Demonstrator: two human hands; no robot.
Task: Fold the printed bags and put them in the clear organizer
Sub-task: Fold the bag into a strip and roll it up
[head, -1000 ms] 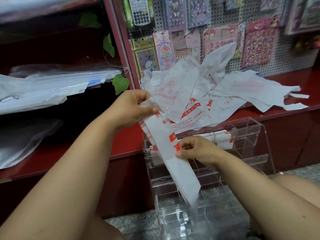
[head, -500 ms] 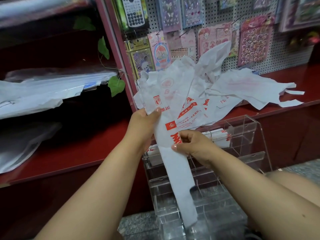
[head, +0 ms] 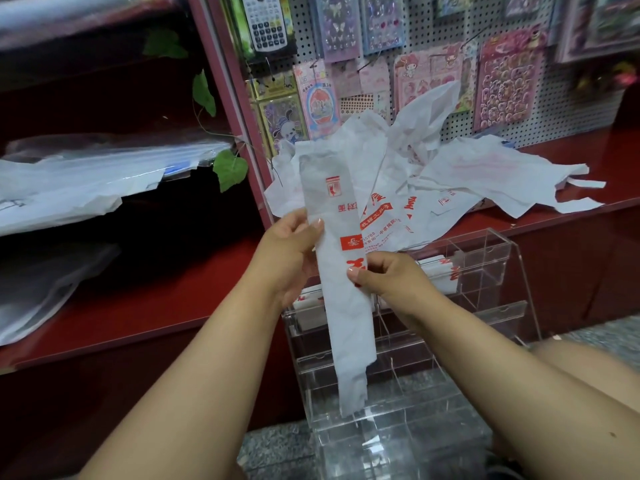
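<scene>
Your left hand [head: 289,252] is raised, palm turned inward, thumb and fingers pinching the left edge of a long folded printed bag [head: 341,271]. The bag hangs upright as a narrow strip, lower end dangling in front of the clear organizer [head: 502,306]. Your right hand [head: 388,277] reaches in from the right, fingers curled, thumb pinching the strip's right edge. Loose bags [head: 467,174] pile on the red shelf [head: 616,161] behind

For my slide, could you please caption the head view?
Both hands, left and right, hold a folded printed bag above the clear organizer.
</scene>
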